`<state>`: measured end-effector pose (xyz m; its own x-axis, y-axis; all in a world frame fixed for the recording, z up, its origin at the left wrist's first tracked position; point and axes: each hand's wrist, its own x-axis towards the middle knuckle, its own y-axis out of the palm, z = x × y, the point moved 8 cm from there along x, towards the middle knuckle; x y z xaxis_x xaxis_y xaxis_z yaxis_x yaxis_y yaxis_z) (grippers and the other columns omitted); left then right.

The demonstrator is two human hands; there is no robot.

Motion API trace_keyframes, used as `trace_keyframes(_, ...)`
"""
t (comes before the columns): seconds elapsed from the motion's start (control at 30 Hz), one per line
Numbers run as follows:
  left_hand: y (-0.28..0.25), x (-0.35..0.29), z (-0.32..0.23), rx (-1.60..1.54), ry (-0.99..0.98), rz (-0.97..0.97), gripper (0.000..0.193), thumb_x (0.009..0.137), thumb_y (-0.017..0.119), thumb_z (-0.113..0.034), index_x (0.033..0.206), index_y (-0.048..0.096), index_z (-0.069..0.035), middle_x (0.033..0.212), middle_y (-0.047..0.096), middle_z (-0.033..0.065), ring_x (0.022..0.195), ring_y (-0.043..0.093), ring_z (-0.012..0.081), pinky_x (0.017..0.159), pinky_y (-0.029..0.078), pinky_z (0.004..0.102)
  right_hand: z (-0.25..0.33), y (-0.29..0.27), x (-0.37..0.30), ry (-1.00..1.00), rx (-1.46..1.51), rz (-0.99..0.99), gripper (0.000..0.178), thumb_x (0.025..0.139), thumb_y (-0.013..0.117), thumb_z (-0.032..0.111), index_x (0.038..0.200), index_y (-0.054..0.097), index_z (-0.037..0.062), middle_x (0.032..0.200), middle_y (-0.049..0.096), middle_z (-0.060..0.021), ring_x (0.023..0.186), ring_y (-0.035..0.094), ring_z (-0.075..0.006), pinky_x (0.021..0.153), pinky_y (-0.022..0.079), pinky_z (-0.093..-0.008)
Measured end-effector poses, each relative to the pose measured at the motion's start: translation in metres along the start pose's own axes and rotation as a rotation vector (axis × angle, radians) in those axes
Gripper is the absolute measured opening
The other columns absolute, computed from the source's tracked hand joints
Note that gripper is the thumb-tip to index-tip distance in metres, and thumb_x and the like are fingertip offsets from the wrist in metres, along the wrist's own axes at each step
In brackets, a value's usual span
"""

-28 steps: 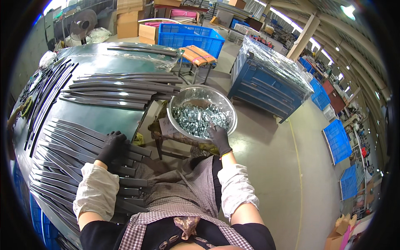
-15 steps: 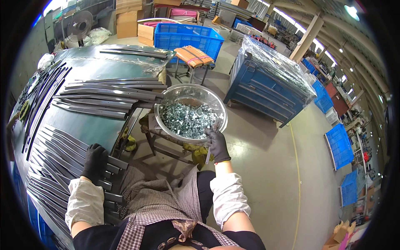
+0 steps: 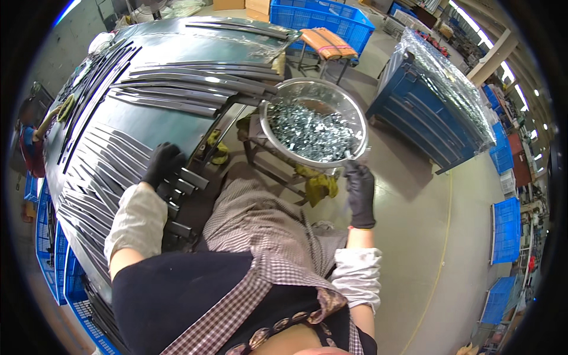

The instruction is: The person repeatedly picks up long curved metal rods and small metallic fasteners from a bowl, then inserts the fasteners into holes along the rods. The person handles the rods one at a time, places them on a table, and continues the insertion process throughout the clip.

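Many long dark metal strips [image 3: 106,154] lie side by side on the green-topped table [image 3: 183,127], their channel-shaped ends [image 3: 194,178] jutting past its near edge. My left hand [image 3: 163,164], in a black glove, rests over these strips close to the ends. Its fingers are loosely bent and apart; nothing shows in them. A large round metal bowl [image 3: 360,112] holds a heap of small shiny metal clips [image 3: 310,130]. At the bowl's near right rim is my right hand [image 3: 360,195], also black-gloved, closed on a thin flat metal strip [image 3: 348,155] that is mostly hidden by the fingers.
The bowl sits on a stand with yellow-green cloth [image 3: 321,188]. Another bundle of dark strips [image 3: 195,83] lies farther back. Behind stand an orange-topped stool [image 3: 325,42], a blue crate [image 3: 319,16] and a blue metal bin [image 3: 423,112] under plastic film. Another person [image 3: 32,139] is at far left.
My view has turned, so the table and bowl sit higher and farther right. My left hand has lifted slightly on the strips. My right hand stays near the bowl's rim, fingers closed.
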<state>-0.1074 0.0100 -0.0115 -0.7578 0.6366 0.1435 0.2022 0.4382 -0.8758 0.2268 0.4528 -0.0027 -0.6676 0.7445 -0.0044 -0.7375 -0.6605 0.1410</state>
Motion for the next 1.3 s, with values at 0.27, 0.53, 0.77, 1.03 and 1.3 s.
trace_keyframes(0.27,-0.014,0.117,0.002,0.353,0.293,-0.26,0.05,0.077,0.079,-0.026,0.124,0.065,-0.015,0.131,0.063,0.0082,0.122,0.057,0.0314,0.101,0.044,0.0445,-0.007,0.031,-0.045,0.089,-0.021,-0.042,0.02,0.095,0.071,0.025,0.093,0.069,0.0048,0.073,0.063,0.0039,0.05,0.038,-0.0001,0.047,0.026,-0.0189)
trace_keyframes(0.53,0.026,0.133,0.002,0.378,0.385,-0.153,0.035,0.074,0.073,-0.019,0.109,0.066,-0.014,0.111,0.065,0.0081,0.105,0.06,0.034,0.09,0.047,0.0469,-0.062,0.123,-0.044,0.152,0.099,0.161,0.019,0.096,0.07,0.021,0.097,0.071,0.002,0.078,0.066,0.0016,0.065,0.054,-0.0037,0.061,0.04,-0.0199)
trace_keyframes(0.77,0.052,0.093,-0.065,0.258,0.631,-0.012,0.027,0.078,0.072,-0.026,0.102,0.066,-0.015,0.093,0.059,0.0033,0.09,0.06,0.0262,0.08,0.048,0.0408,-0.08,0.194,-0.015,0.319,0.088,0.44,0.022,0.1,0.065,0.02,0.101,0.068,-0.0011,0.083,0.065,0.001,0.074,0.056,-0.0055,0.073,0.046,-0.0221)
trace_keyframes(1.03,0.037,0.081,-0.072,0.038,0.538,-0.001,0.036,0.078,0.073,-0.02,0.113,0.066,-0.013,0.104,0.064,0.0042,0.099,0.061,0.0284,0.09,0.046,0.0429,-0.097,0.225,-0.006,0.33,0.208,0.58,0.018,0.099,0.065,0.017,0.102,0.066,-0.0011,0.092,0.067,-0.0021,0.08,0.058,-0.0064,0.075,0.048,-0.0235)
trace_keyframes(1.3,0.054,0.071,-0.088,0.05,0.52,-0.012,0.042,0.079,0.073,-0.019,0.121,0.065,-0.018,0.105,0.064,0.0075,0.103,0.061,0.0318,0.093,0.046,0.0467,-0.091,0.232,-0.03,0.264,0.254,0.636,0.013,0.101,0.06,0.009,0.107,0.062,-0.0026,0.085,0.06,0.0015,0.063,0.039,-0.0001,0.056,0.033,-0.0179)
